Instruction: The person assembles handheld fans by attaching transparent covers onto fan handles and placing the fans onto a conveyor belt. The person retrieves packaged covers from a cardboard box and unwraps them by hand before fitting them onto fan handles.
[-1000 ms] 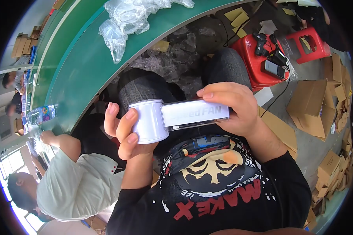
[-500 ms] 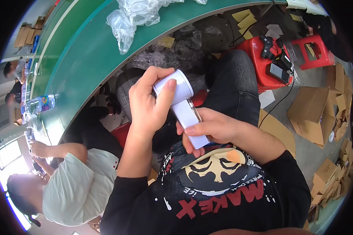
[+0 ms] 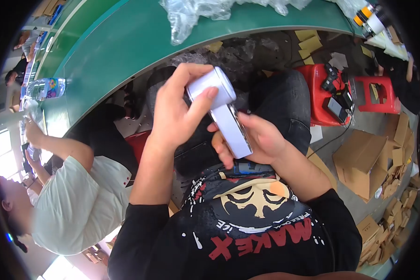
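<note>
A white device with a round, drum-shaped head [image 3: 212,87] and a flat, bar-shaped handle [image 3: 234,135] is held over my lap. My left hand [image 3: 179,109] wraps the head, its thumb lying across the front and its fingers over the top. Around the handle is my right hand [image 3: 259,137], with its thumb along the right edge and its fingertips at the left edge. A dark edge strip shows along the handle's right side. The device's underside is hidden.
A green table [image 3: 121,46] curves ahead, bearing clear plastic bags [image 3: 191,16] and a plastic bottle [image 3: 49,88]. A co-worker in a pale shirt [image 3: 79,205] sits at my left. To the right are a red stool [image 3: 315,84] with black devices and an open cardboard box [image 3: 359,163].
My right thumb has moved off the handle's front face towards its right edge. The device sits slightly higher in view. My view has turned, so the stool and boxes appear lower.
</note>
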{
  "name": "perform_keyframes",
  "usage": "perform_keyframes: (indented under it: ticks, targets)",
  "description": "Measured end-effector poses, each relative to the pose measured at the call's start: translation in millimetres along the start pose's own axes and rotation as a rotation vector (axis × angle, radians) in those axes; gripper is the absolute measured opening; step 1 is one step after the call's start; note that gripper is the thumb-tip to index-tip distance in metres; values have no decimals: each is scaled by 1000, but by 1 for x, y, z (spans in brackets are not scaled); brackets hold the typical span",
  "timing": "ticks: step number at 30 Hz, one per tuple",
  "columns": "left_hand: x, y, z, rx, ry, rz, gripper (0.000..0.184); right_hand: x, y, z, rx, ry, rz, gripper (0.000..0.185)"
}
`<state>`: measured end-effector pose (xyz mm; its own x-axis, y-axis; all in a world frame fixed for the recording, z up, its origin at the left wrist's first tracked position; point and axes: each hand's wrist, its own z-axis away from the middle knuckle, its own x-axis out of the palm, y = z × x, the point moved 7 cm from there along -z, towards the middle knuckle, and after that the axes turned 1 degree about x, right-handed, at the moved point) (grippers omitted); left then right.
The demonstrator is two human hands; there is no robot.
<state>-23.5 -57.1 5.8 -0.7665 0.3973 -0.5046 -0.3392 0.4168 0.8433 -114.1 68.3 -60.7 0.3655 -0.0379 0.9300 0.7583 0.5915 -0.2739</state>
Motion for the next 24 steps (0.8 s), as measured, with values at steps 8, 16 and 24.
perform_keyframes:
  ticks: [8, 16, 24]
  targets:
    - [20, -38, 73, -482, -531, 691, 76, 11, -44, 23, -327, 339, 1648, 57]
    - [21, 0, 95, -373, -650, 852, 67, 38, -35, 26, -415, -67, 1772, 47]
    - [-4, 1, 67, -79, -493, 777, 77, 55, -44, -2, -595, -186, 1702, 45]
